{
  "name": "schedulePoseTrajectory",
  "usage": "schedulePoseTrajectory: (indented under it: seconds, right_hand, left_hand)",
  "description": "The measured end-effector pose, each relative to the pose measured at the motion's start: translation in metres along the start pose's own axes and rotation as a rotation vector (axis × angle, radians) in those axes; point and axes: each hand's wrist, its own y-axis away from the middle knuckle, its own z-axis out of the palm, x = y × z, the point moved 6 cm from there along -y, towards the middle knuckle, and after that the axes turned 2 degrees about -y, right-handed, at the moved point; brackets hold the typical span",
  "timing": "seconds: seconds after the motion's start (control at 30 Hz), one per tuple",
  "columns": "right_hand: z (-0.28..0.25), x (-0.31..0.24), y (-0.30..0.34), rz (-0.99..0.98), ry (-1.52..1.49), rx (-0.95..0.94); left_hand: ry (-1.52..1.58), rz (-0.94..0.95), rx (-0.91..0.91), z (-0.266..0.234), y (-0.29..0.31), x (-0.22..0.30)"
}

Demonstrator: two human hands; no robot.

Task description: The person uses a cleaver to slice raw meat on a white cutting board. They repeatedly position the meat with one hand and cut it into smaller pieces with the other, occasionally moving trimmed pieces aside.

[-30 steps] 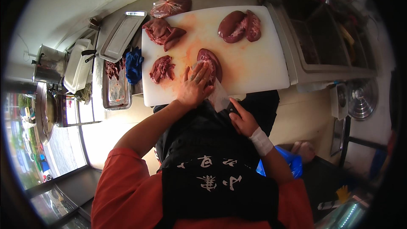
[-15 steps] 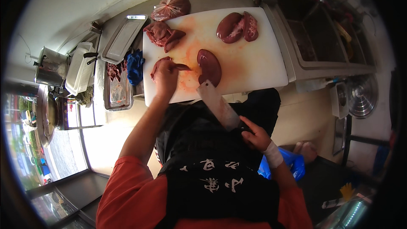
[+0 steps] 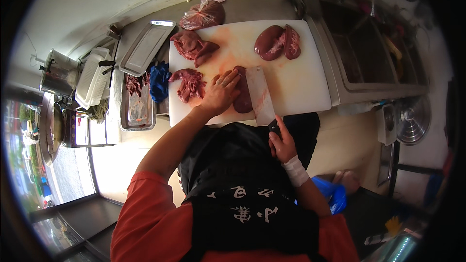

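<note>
My left hand (image 3: 221, 92) lies with fingers stretched out over the left side of a dark red kidney (image 3: 243, 96) near the front of the white cutting board (image 3: 303, 87). In my right hand (image 3: 283, 142) is the dark handle of a cleaver (image 3: 262, 98). Its wide, smeared blade points away from me, along the kidney's right side; whether it touches the meat I cannot tell. Beside my left hand sits a pile of trimmed meat pieces (image 3: 188, 86). A larger red piece of meat (image 3: 191, 46) rests farther back. Two joined kidney pieces (image 3: 277, 42) lie at the far right.
Behind the board is a tied clear bag of meat (image 3: 203, 15). At left are an empty-looking metal tray (image 3: 148, 48), a blue cloth (image 3: 159, 81) and a tray with meat scraps (image 3: 138, 127). A metal sink (image 3: 376, 86) adjoins the board's right side.
My left hand has let go of the meat at left and moved right onto the kidney. The cleaver has swung upright and moved forward and right, beside the kidney.
</note>
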Motion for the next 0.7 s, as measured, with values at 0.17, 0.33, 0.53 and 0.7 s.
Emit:
schedulePoseTrajectory:
  seconds: [0.17, 0.33, 0.53, 0.7]
  right_hand:
    - [0.006, -0.006, -0.016, -0.040, 0.031, 0.003]
    - [0.015, -0.015, -0.048, -0.052, 0.050, 0.019]
    - [0.015, -0.010, -0.029, 0.036, 0.018, 0.014]
    - [0.017, -0.012, -0.021, 0.020, 0.034, -0.002]
  left_hand:
    - [0.002, 0.045, 0.022, 0.001, 0.004, 0.001]
    - [0.026, 0.074, 0.012, 0.001, 0.007, 0.000]
    - [0.073, 0.083, 0.045, 0.000, 0.007, 0.001]
    - [0.080, 0.061, 0.037, 0.002, 0.006, -0.001]
